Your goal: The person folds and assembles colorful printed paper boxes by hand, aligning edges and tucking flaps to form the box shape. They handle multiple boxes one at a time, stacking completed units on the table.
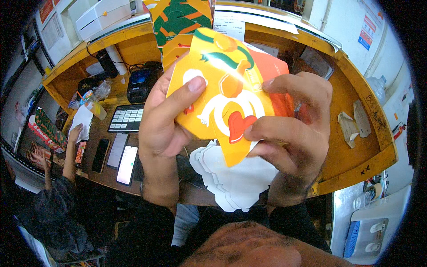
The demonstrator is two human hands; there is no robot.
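Yellow carton (222, 104) was held above white card stack (235, 180), near edge of counter (98, 129); long axis ran near-to-far; left hand (161, 118) gripped left side, right hand (304, 133) pinched right.

Bright yellow is flashed across the carton (211, 93), crossed by a curling green band, dotted with orange, and finished with a red heart (240, 127) ringed in white! Behind it, the box (182, 24) is streaked orange over dark green. Plain white is shown by the blanks (233, 178). Over here, the tablet (126, 116) is framed in black and filled with pale tiles. The desk (98, 129) is toned dark brown, the shelf (360, 169) is coated mustard yellow.
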